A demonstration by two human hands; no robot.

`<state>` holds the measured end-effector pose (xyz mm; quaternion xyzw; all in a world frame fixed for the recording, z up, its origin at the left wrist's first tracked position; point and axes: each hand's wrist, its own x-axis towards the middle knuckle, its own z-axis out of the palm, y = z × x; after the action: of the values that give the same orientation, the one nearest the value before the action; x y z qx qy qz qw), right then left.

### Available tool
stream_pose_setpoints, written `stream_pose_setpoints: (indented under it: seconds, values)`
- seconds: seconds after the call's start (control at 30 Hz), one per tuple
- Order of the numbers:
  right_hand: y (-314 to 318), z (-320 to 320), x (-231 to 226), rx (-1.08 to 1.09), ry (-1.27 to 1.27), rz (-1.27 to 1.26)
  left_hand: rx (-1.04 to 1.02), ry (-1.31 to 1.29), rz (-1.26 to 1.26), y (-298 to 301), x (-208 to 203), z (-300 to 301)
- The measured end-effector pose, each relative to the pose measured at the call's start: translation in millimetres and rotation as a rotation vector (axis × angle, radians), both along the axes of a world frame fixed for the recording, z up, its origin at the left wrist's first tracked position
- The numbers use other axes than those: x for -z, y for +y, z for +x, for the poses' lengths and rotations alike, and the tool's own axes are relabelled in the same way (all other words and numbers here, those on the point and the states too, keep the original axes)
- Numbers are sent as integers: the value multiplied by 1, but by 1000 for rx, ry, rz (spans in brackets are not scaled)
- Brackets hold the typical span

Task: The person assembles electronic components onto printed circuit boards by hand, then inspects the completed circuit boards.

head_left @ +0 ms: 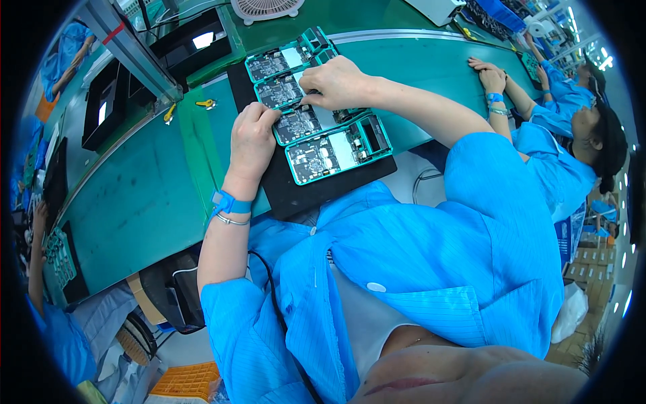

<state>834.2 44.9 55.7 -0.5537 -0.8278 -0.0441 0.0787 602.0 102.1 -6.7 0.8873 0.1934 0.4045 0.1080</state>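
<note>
Several teal-framed electronic device housings with dark circuit boards lie in a row on a black mat (289,192) in front of me. The nearest housing (316,160) shows its board, a pale silver panel and a dark block at its right end. My left hand (253,138) has its fingers bent together at the left edge of the second-nearest housing (296,125). Above the middle of the row, my right hand (336,84) is closed in a pinch, fingertips down by the adjoining housing (277,91). Whatever lies between the fingertips of either hand is hidden.
The housings rest on a green-covered bench (148,195). Two yellow-handled tools (206,104) lie left of them, near a metal post (138,54) and black trays (108,104). A white fan (266,8) stands at the back. Co-workers in blue (558,141) sit to the right; others are leftward.
</note>
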Motion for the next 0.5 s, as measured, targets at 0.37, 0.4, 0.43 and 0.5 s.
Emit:
stream_pose_setpoints:
  seconds: [0.37, 0.4, 0.43, 0.5]
  values:
    - [-1, 3, 7, -50, -40, 109, -15, -7, -37, -3, -2, 2]
    - [-1, 3, 7, -53, -48, 112, -16, -9, -43, -4, -2, 2]
    - [-1, 2, 6, -56, -56, 114, -16, -9, -43, -4, -2, 2]
    - [-2, -1, 2, -30, -70, 61, -18, -4, -42, -4, -1, 1]
